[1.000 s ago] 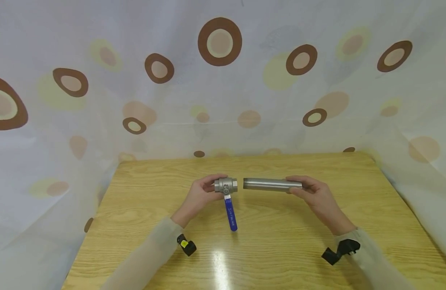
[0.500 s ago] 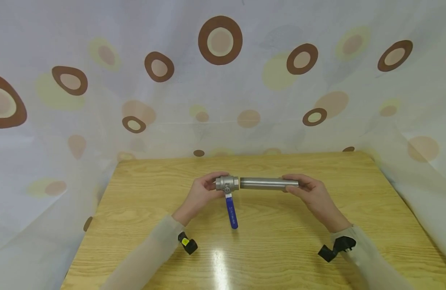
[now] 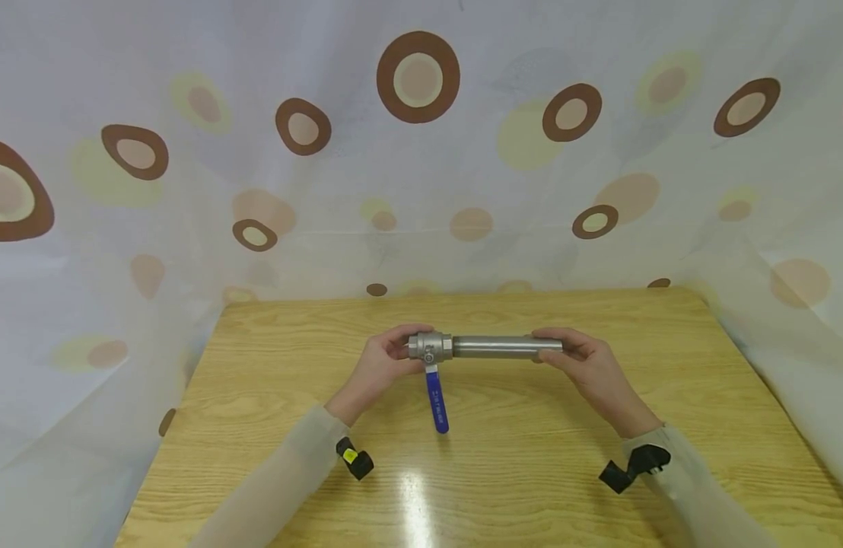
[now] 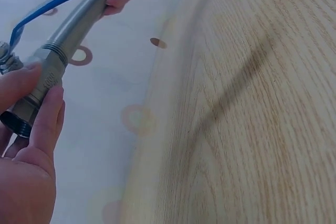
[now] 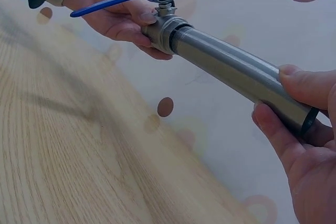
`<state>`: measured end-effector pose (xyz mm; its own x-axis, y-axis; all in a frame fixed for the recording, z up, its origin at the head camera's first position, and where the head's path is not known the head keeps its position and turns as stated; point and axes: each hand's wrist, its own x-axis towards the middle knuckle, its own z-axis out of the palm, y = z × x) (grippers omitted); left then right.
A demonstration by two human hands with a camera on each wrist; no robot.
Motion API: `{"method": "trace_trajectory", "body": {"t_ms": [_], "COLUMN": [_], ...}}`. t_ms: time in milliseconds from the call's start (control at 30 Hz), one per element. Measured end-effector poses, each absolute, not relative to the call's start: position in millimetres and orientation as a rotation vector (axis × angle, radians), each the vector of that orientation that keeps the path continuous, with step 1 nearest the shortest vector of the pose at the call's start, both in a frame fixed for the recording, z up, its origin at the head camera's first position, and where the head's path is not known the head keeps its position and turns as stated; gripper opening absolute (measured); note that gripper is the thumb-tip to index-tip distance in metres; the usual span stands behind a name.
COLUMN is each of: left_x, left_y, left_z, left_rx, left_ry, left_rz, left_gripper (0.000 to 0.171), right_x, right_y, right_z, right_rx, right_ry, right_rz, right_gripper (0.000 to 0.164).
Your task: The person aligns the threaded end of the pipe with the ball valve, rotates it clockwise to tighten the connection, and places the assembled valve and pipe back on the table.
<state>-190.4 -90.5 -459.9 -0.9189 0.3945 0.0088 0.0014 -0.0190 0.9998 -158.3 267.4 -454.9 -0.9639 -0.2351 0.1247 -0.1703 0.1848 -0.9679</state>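
One blue handle (image 3: 437, 399), lettering (image 3: 438, 412) unreadable

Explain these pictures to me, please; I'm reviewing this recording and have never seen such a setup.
There is no robot here, only a person's left hand and right hand, both bare. The head picture comes from a camera on the person's head, looking forward and down. The other two come from small black wrist cameras, each watching its own hand's work.

The left hand holds a metal valve with a blue lever; the right hand holds a metal pipe near its outer end. Both parts are held up above a wooden table, before a patterned sheet. The pipe's threaded end is at the valve's opening, with some thread showing; whether it is screwed in at all, I cannot tell.
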Motion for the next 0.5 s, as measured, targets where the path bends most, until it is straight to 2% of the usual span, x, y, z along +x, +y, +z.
{"method": "trace_trajectory", "body": {"t_ms": [500], "left_x": [-195.5], "left_y": [-87.3], "left_z": [-462.9], "left_rx": [0.401], "left_ry": [1.944], "left_rz": [2.053], "left_gripper": [0.054], "right_x": [-160.8], "right_y": [265.6], "right_z": [-450.0], "right_rx": [-0.432], "right_ry": [2.346], "right_rz": [-1.970], "right_gripper": [0.036]}}
